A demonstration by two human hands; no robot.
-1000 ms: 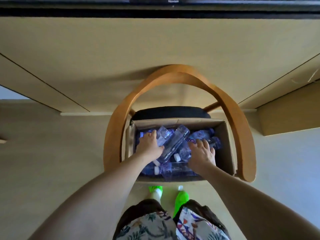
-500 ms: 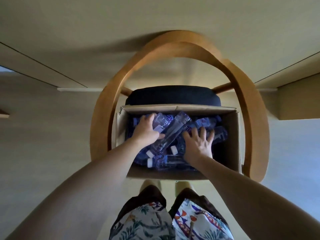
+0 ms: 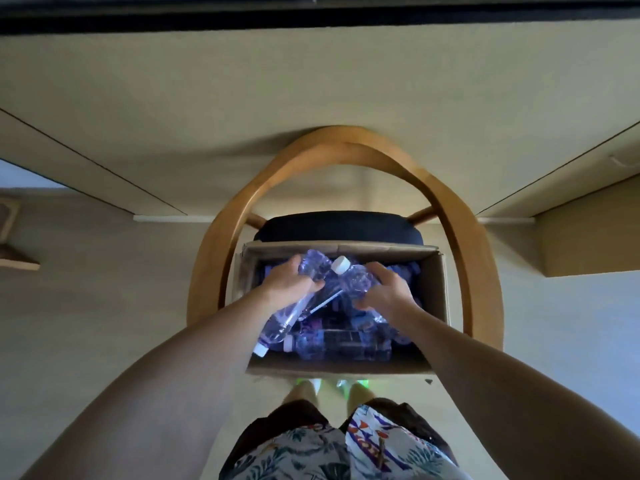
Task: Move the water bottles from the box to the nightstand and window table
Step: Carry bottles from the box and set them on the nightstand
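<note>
A cardboard box (image 3: 437, 299) sits on a chair seat below me, with several clear water bottles with white caps lying in it. My left hand (image 3: 289, 284) grips one bottle (image 3: 284, 322) around its middle; the bottle slants with its cap down over the box's near left corner. My right hand (image 3: 384, 292) is closed on a second bottle (image 3: 351, 278), lifted above the pile with its white cap pointing up and away. More bottles (image 3: 332, 344) lie flat along the box's near side.
The chair has a curved wooden back and armrest hoop (image 3: 464, 237) around the box and a dark seat cushion (image 3: 339, 228). A beige desk or table surface (image 3: 311, 98) lies beyond the chair. My legs and green shoes (image 3: 313, 384) stand just behind the box.
Both hands were resting flat on the bottles in the box; now each has closed around a bottle and raised it from the pile.
</note>
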